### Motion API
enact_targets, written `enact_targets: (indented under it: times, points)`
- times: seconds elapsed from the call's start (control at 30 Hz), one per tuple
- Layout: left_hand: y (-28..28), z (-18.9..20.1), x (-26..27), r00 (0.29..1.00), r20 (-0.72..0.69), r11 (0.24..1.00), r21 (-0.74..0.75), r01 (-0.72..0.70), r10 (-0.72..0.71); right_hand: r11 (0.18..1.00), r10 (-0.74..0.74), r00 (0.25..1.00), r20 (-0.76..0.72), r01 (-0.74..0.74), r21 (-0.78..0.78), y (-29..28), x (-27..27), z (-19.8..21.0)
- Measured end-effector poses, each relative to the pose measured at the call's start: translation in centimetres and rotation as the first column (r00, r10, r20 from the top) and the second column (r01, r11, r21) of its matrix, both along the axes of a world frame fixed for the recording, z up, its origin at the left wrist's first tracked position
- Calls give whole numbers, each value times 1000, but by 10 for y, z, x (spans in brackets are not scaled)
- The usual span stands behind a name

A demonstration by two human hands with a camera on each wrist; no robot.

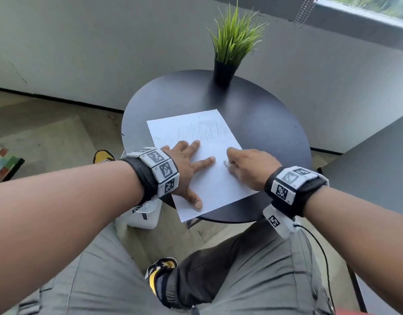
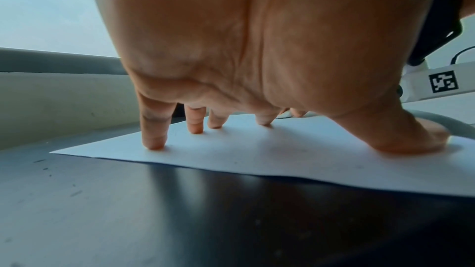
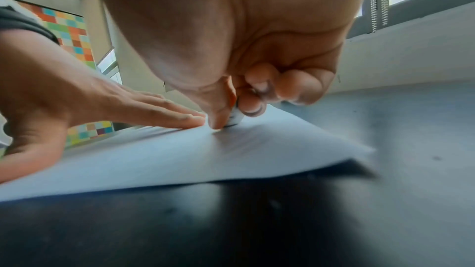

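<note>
A white sheet of paper (image 1: pixel 215 185) with faint pencil scribbles near its far end lies on a round black table (image 1: pixel 264 114). My left hand (image 1: pixel 187 164) rests flat on the sheet's left side, fingers spread and straight; in the left wrist view its fingertips (image 2: pixel 154 143) press the paper (image 2: pixel 257 155). My right hand (image 1: pixel 243 165) is curled over the sheet's right side. Its thumb and fingers pinch a small white eraser (image 3: pixel 235 118), whose end touches the paper (image 3: pixel 205 159). In the head view only a sliver of the eraser (image 1: pixel 226 164) shows.
A grass-like plant in a black pot (image 1: pixel 224 71) stands at the table's far edge. A grey wall and a window sill lie behind it. My legs in grey trousers and a yellow shoe (image 1: pixel 160 269) are below the table's near edge.
</note>
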State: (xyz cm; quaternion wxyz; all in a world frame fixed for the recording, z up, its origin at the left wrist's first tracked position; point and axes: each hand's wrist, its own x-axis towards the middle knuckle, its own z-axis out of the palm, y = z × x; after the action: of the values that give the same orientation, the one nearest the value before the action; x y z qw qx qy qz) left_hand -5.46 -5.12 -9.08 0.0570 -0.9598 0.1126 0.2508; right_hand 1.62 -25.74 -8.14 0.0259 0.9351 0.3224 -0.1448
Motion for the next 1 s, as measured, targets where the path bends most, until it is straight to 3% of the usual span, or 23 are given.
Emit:
enact_targets:
  times: [0.13,0.17,0.3,0.37,0.57,0.67,0.77,1.0]
  points:
    - [-1,2,0,1000,-4,1000,2,-18,18,955,295,951,-98,-290,56,19,-45,-3]
    - [-1,2,-1,1000,-8,1000,0,-23,23,952,305,945,-113,-301,53,18,-48,-3]
    - [-4,5,-5,998,-17,998,12,-54,54,998,-6,1000,-3,6,-58,-7,2,4]
    - [-8,9,-7,997,-27,997,35,-75,76,995,-60,998,21,62,-80,-17,14,9]
    - [-20,24,-6,1000,28,994,110,-12,9,999,-46,998,-32,47,25,-14,-10,13]
    - [-22,21,-4,996,50,996,59,66,-69,997,78,997,-8,-78,29,-12,-45,8]
    - [-21,15,-4,999,-1,999,3,35,-35,982,182,983,-39,-179,57,-14,-76,5]
    - [-32,13,-6,1000,6,999,51,-10,10,970,224,974,-23,-221,97,-25,-83,0]
